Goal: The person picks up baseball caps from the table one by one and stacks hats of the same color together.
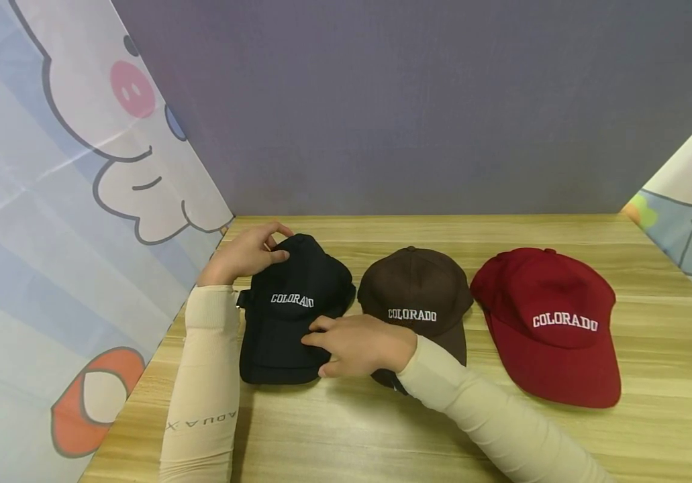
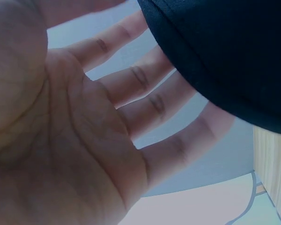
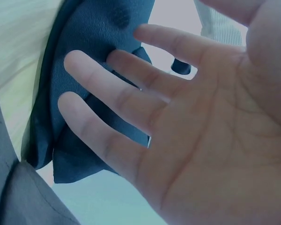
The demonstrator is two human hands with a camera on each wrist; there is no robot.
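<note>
A black cap (image 1: 297, 278) with white COLORADO lettering lies on the left, its brim toward me. My left hand (image 1: 245, 255) is at the upper left of its crown, thumb over the front. In the left wrist view the fairly straight fingers pass behind the edge of the dark cap (image 2: 225, 51). My right hand (image 1: 360, 342) is over the right side of the black brim, fingers spread and nothing gripped. In the right wrist view its loosely extended fingers overlap the dark cap (image 3: 79, 65); contact is unclear. The right hand and forearm partly hide a brown COLORADO cap (image 1: 415, 282).
A red COLORADO cap (image 1: 551, 322) lies to the right, its brim toward me. The caps rest in a row on a wood-grain table (image 1: 297, 436). A grey panel (image 1: 418, 107) stands behind, and cartoon-printed sheets (image 1: 31, 201) stand at both sides.
</note>
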